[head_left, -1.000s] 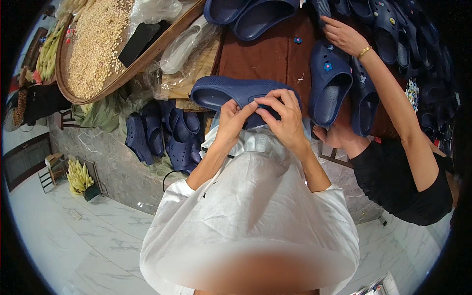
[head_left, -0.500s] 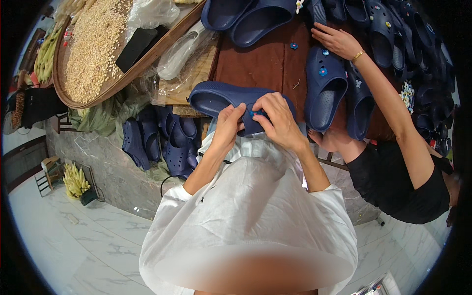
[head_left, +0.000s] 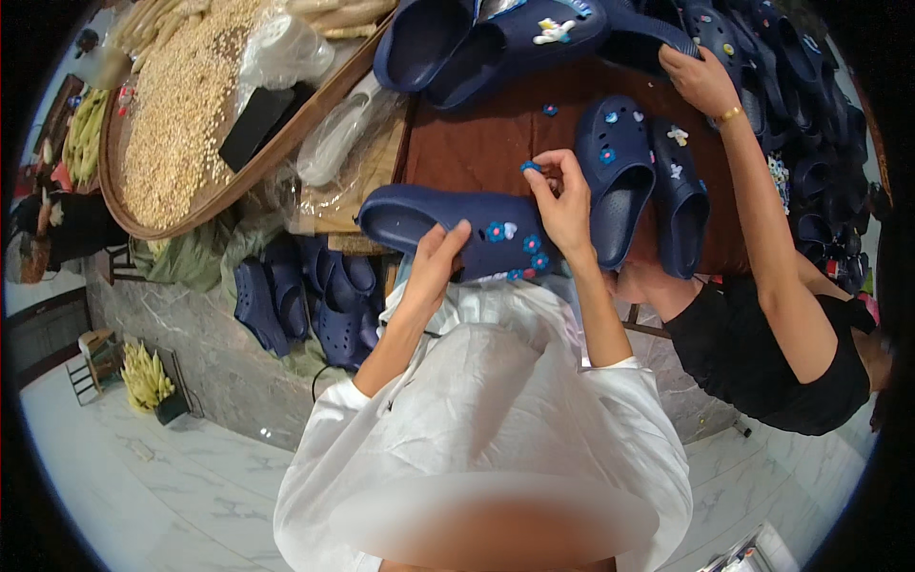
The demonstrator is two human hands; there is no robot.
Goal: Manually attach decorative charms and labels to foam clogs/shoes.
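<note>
A navy clog lies sideways before me at the table's near edge. Its toe points right and carries several blue flower charms and a white one. My left hand grips the clog's near side, thumb on top. Just above the toe, my right hand pinches a small blue charm between thumb and fingertips, apart from the shoe. Another blue flower charm rests on the brown cloth beyond it.
A co-worker's hand holds a navy clog at the right. Two decorated clogs stand between us, with more clogs at the back. At left are a basket of kernels, a black object and hanging clogs.
My right hand has lifted off the clog's toe and moved up and right, now pinching a blue charm. The toe's charms are uncovered. The co-worker's hand has moved up and right, gripping a clog.
</note>
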